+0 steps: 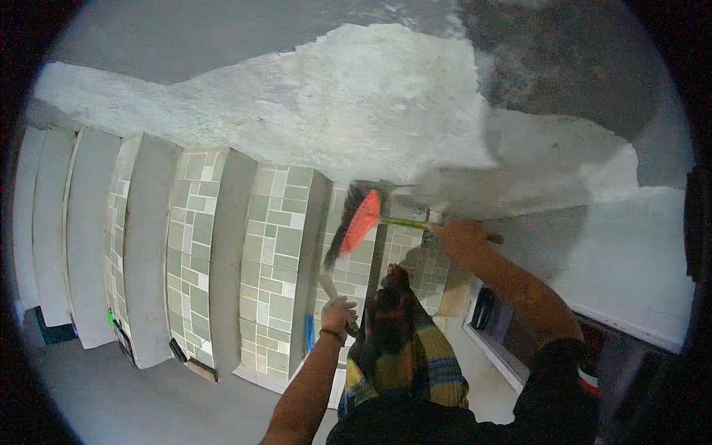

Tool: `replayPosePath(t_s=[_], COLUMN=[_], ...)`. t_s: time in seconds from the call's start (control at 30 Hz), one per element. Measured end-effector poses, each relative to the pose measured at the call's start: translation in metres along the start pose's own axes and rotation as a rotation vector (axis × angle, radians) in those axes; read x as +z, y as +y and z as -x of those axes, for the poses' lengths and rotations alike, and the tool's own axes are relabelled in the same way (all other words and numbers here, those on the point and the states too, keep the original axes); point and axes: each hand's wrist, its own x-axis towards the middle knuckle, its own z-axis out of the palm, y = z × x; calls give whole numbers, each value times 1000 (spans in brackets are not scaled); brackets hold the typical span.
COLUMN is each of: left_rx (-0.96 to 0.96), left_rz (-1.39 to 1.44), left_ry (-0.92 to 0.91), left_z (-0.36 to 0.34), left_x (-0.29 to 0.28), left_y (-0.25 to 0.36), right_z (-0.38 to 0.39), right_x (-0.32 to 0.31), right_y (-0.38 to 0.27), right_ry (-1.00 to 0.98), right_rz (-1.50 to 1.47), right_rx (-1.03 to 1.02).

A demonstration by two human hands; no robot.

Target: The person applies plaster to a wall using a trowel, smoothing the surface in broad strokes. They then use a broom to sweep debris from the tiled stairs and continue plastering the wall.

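Nearest the camera: a dark top [415,426], with a striped cloth [441,348] in yellow, blue and dark bands just beyond it.
Right hand [458,241]: closed round the handle [406,222] of a broom [362,222], the handle's end poking out past the fist.
Broom: its pinkish-red head and dark bristles lie to the left of the right hand, over a tiled step, near the edge where it meets the wall; whether the bristles touch the tiles, I cannot tell.
Left hand [338,315]: closed round a greyish tool [328,286], its exact kind unclear; a band [333,336] circles the wrist.
Tool: points up from the left fist, its tip near the broom's lower corner.
Stairs [271,222]: greenish-grey tiled treads running leftward, with plain grey risers.
Wall [356,96]: grey, with a big whitish patch, along the far edge of the steps.
Open-side edge: a small dark object [178,351] by a step's corner.
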Motion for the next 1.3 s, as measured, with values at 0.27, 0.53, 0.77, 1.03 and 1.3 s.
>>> replayPosePath(t_s=[0.27, 0.53, 0.77, 1.03, 1.3], left_rx=[6, -46, -33, -1, 201], left_rz=[21, -38, -16, 237, 48], left_ry=[-30, -4, 28, 31, -65], left_z=[-3, -4, -12, -23, -80], left_x=[-9, -18, 2, 30, 99], left_y=[-1, -16, -9, -20, -55], right_z=[-13, 85, -22, 95, 56], right_x=[13, 5, 27, -9, 99], right_y=[30, 11, -3, 84, 106], right_ry=[85, 87, -92, 3, -127], right_rz=[-38, 50, -2, 242, 147], right_rx=[86, -94, 33, -4, -187])
